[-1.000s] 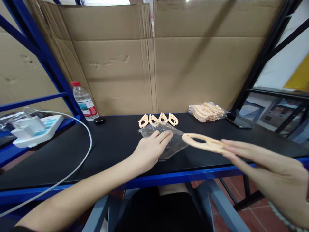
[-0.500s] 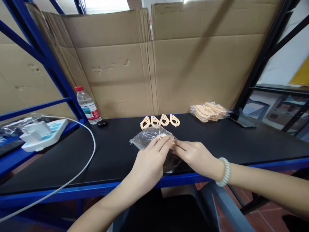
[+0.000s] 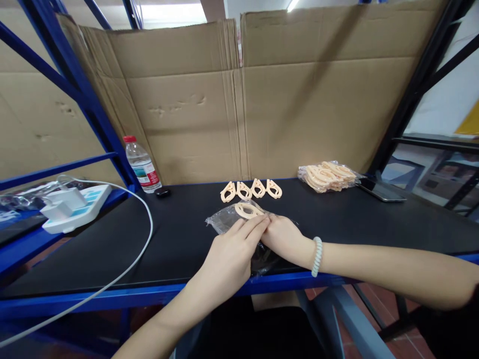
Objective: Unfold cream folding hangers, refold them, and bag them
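we see the left hand (image 3: 232,252) laid over a clear plastic bag (image 3: 223,217) near the front of the bench (image 3: 168,249). its fingers lie together; the thumb is hidden, so we cannot tell whether it pinches the film. the right hand (image 3: 285,238) meets it at the fingertips, and as these are covered we cannot tell whether they are clamped on anything. a beige looped piece (image 3: 238,211) lies at the bag, just beyond the left fingertips, its near end hidden.

behind it we find a row of four similar pieces (image 3: 277,195), and to the right a packed clear bag (image 3: 329,177) of more, beside a dark phone (image 3: 381,190).

for lettering, we look to the red-capped water bottle (image 3: 141,164): its label (image 3: 145,173) is white, blue-green and red, with pale writing on the red too small to read. a white power strip (image 3: 92,202) bears light-blue patches.
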`<state>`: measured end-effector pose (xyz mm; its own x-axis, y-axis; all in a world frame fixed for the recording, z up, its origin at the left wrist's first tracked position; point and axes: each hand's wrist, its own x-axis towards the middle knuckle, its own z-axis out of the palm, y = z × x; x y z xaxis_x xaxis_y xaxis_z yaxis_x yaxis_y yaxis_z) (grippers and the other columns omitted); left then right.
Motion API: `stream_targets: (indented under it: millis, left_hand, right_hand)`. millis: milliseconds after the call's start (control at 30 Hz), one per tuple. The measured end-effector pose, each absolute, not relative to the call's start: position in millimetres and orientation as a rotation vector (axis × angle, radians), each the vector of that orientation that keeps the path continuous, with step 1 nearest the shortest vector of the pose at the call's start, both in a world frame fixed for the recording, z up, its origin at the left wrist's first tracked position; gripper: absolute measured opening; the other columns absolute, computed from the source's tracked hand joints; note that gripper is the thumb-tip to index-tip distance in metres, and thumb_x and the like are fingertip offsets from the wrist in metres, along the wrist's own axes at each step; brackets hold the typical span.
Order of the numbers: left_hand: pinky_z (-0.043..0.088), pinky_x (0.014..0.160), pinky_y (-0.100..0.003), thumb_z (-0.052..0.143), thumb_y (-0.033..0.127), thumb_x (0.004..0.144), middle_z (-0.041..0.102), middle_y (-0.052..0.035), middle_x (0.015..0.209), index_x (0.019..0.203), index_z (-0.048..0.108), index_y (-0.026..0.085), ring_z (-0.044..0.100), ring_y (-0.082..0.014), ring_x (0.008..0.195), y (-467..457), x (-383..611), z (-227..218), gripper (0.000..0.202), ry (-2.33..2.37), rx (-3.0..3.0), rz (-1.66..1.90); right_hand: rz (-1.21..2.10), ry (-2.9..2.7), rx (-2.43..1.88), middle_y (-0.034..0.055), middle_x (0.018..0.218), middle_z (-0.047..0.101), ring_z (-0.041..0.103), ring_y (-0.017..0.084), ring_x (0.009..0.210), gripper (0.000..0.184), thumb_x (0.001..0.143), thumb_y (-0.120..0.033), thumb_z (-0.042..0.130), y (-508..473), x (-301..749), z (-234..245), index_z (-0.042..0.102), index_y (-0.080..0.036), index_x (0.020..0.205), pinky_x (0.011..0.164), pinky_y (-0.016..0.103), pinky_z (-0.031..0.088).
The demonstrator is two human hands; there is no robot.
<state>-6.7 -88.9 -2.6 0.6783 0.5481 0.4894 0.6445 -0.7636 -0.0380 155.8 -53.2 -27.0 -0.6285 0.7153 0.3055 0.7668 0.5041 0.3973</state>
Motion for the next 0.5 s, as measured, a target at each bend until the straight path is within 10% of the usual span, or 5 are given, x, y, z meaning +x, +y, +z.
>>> stream_targets:
  millis: [500]
  left_hand:
    - [0.056, 0.076, -0.032, 0.041, 0.001, 0.077, 0.054, -0.0058, 0.125, 0.132, 0.043, 0.024, 0.053, -0.0224, 0.107, -100.3, 4.8, -23.3, 0.059, -1.212, -2.506, -0.786]
  right_hand:
    - [-0.683, -2.661, -1.686, 0.0193, 0.084, 0.068, 0.068, 0.025, 0.069, 0.026, 0.083, -0.001, 0.042, -75.5, 156.6, -9.4, 0.065, -0.005, 0.095, 0.052, 0.031, 0.053]
